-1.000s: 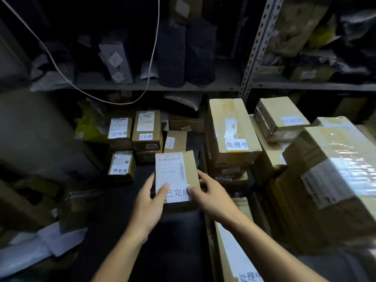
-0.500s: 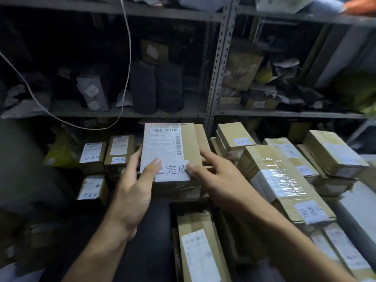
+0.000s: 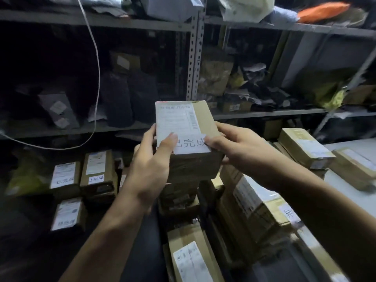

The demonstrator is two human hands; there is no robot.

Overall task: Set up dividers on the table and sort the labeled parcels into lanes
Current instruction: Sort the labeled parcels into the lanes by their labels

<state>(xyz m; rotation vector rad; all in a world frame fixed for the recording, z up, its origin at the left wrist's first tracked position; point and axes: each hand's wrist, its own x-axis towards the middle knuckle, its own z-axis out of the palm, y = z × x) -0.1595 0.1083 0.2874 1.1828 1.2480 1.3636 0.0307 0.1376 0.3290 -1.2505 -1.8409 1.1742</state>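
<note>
**Parcel held up between shelves and stacks**

A parcel sits at the centre, the left hand on its left side and the right hand on its right. Behind it stands a shelf rack. Three labelled boxes lie lower left. Stacked boxes lie below right, with more boxes at far right.
</note>
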